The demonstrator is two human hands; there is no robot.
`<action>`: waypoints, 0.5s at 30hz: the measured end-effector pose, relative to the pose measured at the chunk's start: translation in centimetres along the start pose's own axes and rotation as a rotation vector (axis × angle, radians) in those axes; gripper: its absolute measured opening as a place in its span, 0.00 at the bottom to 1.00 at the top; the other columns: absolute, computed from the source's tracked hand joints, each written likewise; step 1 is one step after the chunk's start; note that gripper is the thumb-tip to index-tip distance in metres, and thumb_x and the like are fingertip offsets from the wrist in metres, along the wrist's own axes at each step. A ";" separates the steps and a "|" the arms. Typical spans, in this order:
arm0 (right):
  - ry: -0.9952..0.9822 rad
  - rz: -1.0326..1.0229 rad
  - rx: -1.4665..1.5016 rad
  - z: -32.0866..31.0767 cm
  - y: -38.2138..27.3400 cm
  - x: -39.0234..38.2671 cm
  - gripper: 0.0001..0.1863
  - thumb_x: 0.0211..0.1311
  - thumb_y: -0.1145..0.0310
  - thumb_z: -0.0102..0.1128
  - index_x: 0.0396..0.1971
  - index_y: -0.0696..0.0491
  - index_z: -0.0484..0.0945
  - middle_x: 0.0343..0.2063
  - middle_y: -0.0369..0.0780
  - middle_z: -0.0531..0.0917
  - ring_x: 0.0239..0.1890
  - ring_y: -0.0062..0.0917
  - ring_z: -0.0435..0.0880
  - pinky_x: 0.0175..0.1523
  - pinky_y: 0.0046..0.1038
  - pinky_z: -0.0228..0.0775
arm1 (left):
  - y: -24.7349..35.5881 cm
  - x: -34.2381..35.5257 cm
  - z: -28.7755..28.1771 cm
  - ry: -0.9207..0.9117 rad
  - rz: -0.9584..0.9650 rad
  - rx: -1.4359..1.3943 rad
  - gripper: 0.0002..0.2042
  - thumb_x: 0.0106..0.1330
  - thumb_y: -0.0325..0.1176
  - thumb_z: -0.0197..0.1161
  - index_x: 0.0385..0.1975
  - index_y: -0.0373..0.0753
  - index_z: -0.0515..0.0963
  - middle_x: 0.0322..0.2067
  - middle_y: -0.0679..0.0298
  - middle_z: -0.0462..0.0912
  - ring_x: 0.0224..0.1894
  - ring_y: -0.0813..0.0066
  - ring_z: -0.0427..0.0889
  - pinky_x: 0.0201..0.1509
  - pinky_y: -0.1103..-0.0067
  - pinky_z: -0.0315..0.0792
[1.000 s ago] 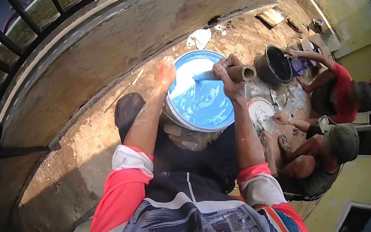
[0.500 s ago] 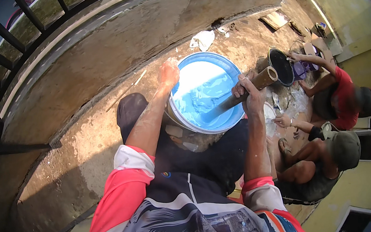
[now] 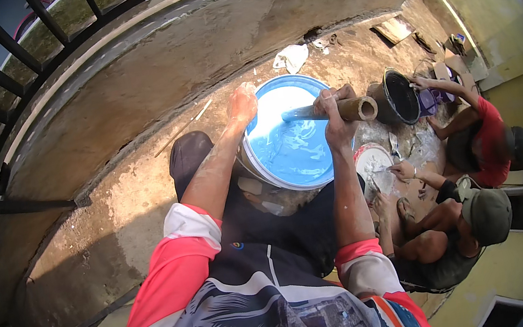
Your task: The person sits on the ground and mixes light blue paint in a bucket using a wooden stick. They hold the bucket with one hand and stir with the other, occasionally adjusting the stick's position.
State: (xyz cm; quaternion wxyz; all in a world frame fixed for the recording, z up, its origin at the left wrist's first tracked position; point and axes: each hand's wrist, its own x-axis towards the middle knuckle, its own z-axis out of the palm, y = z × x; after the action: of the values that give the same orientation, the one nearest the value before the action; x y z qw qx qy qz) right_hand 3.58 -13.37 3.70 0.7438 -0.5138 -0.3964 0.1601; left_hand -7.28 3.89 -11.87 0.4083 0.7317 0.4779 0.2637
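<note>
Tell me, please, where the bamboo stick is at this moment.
In the head view the bamboo stick lies across the right rim of the blue bucket, gripped by the right hand, left of the black bucket.
</note>
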 end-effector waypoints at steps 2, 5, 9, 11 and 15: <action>-0.034 0.095 0.004 0.2 4.7 -1.2 0.13 0.62 0.77 0.64 0.26 0.52 0.66 0.21 0.31 0.72 0.23 0.13 0.70 0.30 0.20 0.65 | -0.7 0.3 0.0 0.021 0.023 -0.040 0.20 0.73 0.44 0.45 0.48 0.34 0.78 0.46 0.41 0.82 0.53 0.38 0.78 0.55 0.54 0.71; -0.046 0.153 -0.052 -1.6 9.8 -3.2 0.13 0.58 0.77 0.66 0.27 0.51 0.68 0.22 0.32 0.74 0.22 0.13 0.73 0.28 0.20 0.66 | -0.2 0.1 -0.2 -0.008 0.033 -0.052 0.19 0.73 0.42 0.46 0.48 0.34 0.78 0.45 0.42 0.82 0.52 0.38 0.78 0.55 0.54 0.72; -0.042 0.383 -0.075 -2.1 9.0 -4.9 0.14 0.56 0.77 0.68 0.29 0.51 0.68 0.22 0.32 0.74 0.22 0.15 0.75 0.27 0.21 0.68 | -0.4 -0.3 -0.3 0.030 0.065 -0.030 0.17 0.71 0.40 0.49 0.48 0.35 0.78 0.45 0.42 0.82 0.51 0.37 0.78 0.53 0.54 0.73; -0.063 0.461 -0.031 -2.6 7.1 -4.5 0.14 0.56 0.77 0.69 0.30 0.51 0.68 0.21 0.32 0.73 0.20 0.17 0.75 0.26 0.22 0.67 | 0.3 -0.5 0.0 0.035 0.005 -0.017 0.17 0.71 0.40 0.49 0.48 0.36 0.78 0.45 0.42 0.82 0.51 0.37 0.78 0.53 0.54 0.73; -0.071 0.432 0.116 -3.0 -1.3 -0.7 0.13 0.58 0.77 0.67 0.29 0.52 0.68 0.19 0.33 0.71 0.17 0.17 0.72 0.24 0.23 0.64 | 0.6 -0.7 -0.3 0.038 -0.015 0.019 0.18 0.74 0.42 0.46 0.48 0.36 0.78 0.46 0.43 0.82 0.52 0.38 0.78 0.55 0.54 0.72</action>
State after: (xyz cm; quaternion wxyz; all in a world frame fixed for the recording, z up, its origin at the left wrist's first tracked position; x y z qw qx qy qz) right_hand 5.16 -16.33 4.10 0.7059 -0.5373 -0.2934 0.3562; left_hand -7.48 3.24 -11.16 0.3944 0.7266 0.4936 0.2698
